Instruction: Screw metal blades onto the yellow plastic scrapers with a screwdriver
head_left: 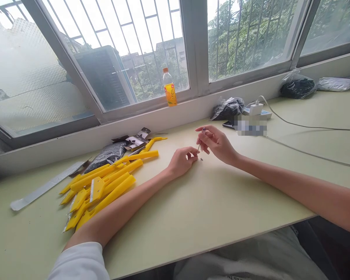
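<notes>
My right hand [217, 144] is closed round the dark handle of a small screwdriver [203, 132]. Its thin metal shaft slants down to the fingertips of my left hand [183, 160]. Those fingers are pinched together low over the table, and whatever they hold is too small or hidden to name. Just right of them a tiny dark piece [201, 158] lies on the tabletop. Left of my left arm is a heap of yellow-handled scrapers [113, 182], some with blades showing.
Behind the scrapers lie a black plastic bag [109, 155] and dark printed packets [138, 140]. A long pale strip [46, 186] is at far left. An orange-capped bottle [170, 91] stands on the sill. Right of my hands, a white charger [256, 109] and cables cross the pale table [192, 217].
</notes>
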`<move>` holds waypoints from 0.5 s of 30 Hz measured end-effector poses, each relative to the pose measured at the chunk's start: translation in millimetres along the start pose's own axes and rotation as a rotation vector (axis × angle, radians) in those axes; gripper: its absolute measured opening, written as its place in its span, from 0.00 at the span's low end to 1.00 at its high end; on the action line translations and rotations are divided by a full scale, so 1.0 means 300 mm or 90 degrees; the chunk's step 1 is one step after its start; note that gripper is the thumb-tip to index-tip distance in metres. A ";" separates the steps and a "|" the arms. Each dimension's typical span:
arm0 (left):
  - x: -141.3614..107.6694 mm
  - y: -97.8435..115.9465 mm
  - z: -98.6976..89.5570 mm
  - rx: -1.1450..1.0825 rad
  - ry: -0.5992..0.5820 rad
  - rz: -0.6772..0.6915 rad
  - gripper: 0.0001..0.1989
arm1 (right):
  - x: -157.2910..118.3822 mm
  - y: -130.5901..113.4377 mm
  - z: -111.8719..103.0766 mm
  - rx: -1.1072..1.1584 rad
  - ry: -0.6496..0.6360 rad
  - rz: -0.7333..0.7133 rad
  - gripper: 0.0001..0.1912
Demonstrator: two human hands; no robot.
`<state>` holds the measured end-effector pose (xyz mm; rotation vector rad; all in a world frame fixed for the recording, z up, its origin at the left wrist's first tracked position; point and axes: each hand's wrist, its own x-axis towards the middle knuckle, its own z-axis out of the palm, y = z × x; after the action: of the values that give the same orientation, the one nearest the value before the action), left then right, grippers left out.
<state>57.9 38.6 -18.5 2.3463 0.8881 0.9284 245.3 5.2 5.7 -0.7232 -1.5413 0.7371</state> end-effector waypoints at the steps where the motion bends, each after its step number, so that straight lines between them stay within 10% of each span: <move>1: 0.000 -0.001 0.000 -0.001 -0.001 0.001 0.08 | -0.001 -0.002 0.002 0.003 -0.003 0.000 0.20; 15: -0.001 -0.004 0.001 0.007 -0.001 0.008 0.08 | -0.004 0.003 0.001 -0.043 -0.002 -0.023 0.17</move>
<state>57.4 39.2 -19.6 2.3642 0.8814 0.9292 245.0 4.9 4.3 -0.7424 -1.5848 0.6614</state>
